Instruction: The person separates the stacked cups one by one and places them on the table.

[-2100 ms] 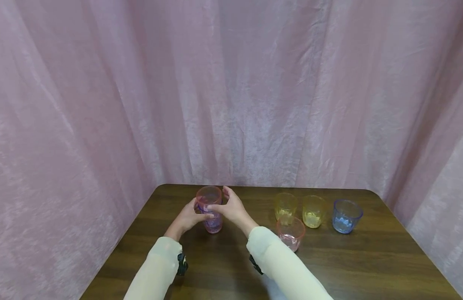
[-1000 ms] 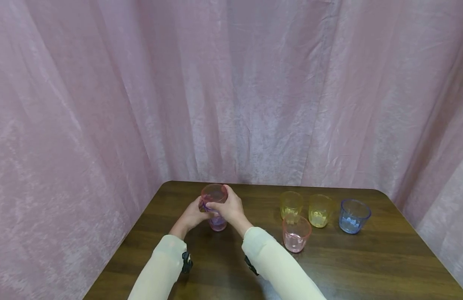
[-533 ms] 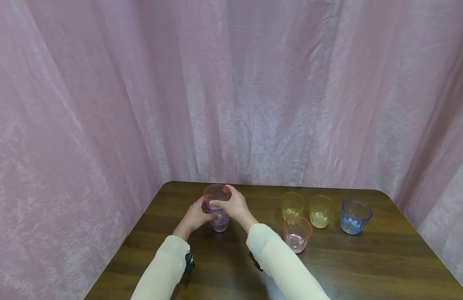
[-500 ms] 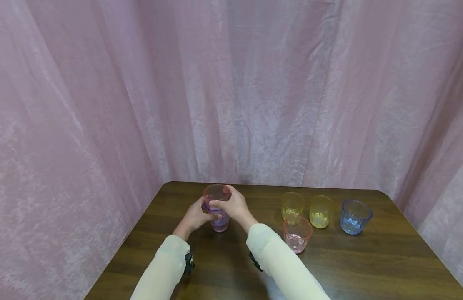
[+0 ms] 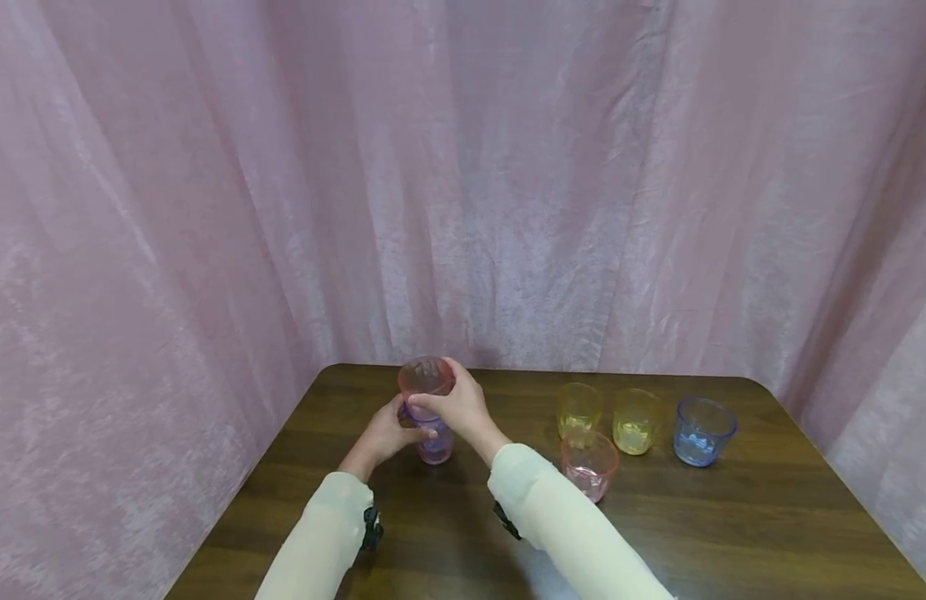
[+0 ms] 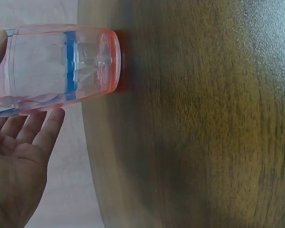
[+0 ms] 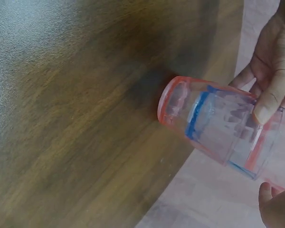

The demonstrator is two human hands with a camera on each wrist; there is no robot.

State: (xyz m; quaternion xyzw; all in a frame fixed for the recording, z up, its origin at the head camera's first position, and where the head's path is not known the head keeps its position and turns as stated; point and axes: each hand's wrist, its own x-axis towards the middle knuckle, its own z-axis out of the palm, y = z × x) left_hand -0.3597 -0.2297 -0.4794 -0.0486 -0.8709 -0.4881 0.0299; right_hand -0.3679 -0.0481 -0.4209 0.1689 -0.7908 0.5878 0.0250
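Note:
Clear tinted plastic cups stand nested in an upright stack. A pink cup (image 7: 171, 102) forms its base, with a blue cup (image 6: 71, 61) nested inside it. On top, a second pink cup (image 5: 427, 375) sits with its rim well above the blue rim. My left hand (image 5: 380, 437) grips the stack near the blue rim, thumb in front and fingers behind. Higher up, my right hand (image 5: 466, 410) holds the upper pink cup between thumb and fingers. In the right wrist view the left thumb (image 7: 268, 107) lies across the stack.
To the right on the brown wooden table (image 5: 695, 525) stand two yellow cups (image 5: 579, 408), a single pink cup (image 5: 588, 467) in front of them, and a blue cup (image 5: 703, 432) farther right. A pink curtain (image 5: 508, 183) hangs behind the table.
The right hand has risen a little, and the upper pink cup stands higher over the blue rim. The left hand still grips the lower stack. The head view has shifted slightly.

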